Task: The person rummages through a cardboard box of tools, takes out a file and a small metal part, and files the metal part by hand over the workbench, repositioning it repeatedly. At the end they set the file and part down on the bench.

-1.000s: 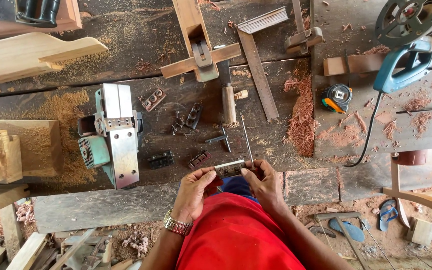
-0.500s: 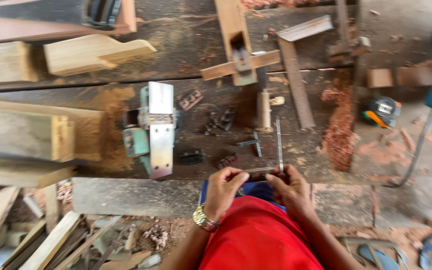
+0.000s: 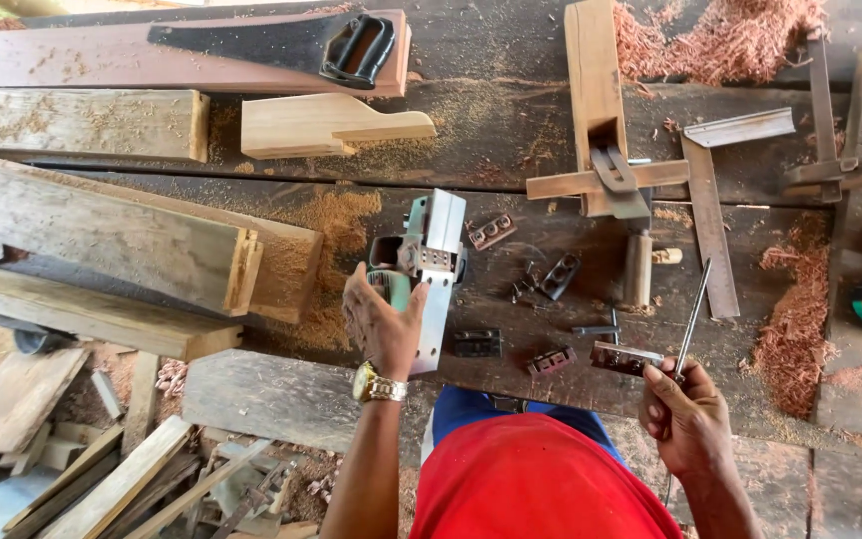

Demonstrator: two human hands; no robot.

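— Where is the electric planer (image 3: 429, 269) sitting?

— Near the front edge of the workbench (image 3: 511, 150), left of the middle, lying upturned, probably so its underside can be reached. The left hand (image 3: 383, 324) is spreading open and touching its green body.

— And the other hand?

— The right hand (image 3: 685, 414) is closing around a thin metal rod (image 3: 692, 311) and a small dark metal piece (image 3: 623, 357) at the front edge, holding them up off the boards.

— What is lying around them?

— Small metal parts (image 3: 551, 279), a wooden hand plane (image 3: 599, 110), a square (image 3: 715, 200), a handsaw (image 3: 281, 45) at the back edge. Sawdust is covering the dark planks, and timber offcuts (image 3: 102, 489) are piling below.
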